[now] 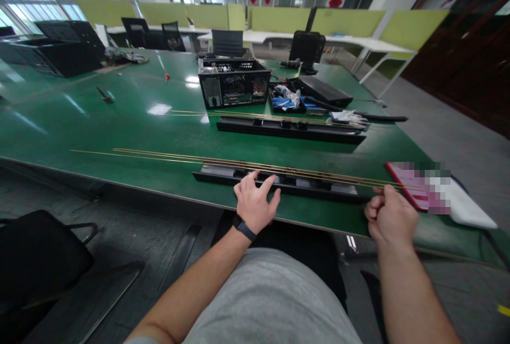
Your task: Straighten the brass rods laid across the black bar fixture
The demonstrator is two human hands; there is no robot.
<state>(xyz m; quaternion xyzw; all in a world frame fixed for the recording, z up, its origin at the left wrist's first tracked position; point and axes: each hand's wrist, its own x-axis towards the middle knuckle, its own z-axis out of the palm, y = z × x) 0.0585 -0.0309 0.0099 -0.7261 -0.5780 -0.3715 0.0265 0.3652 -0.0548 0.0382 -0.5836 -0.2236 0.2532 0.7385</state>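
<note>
A long black plastic strip (223, 176) lies along the near edge of the green table (119, 121). Several thin brass rods (167, 157) run lengthwise over it. My left hand (255, 203) rests with fingers spread on the middle of the strip, touching the rods. My right hand (390, 216) is closed in a pinch at the right ends of the rods, near the strip's right end.
A second black strip (287, 129) with brass rods lies farther back. Behind it stand an open computer case (233, 83), a tray with gloves (289, 99) and a black panel (322, 91). A pink-covered book (418, 185) lies at right. A black chair (35, 259) stands at lower left.
</note>
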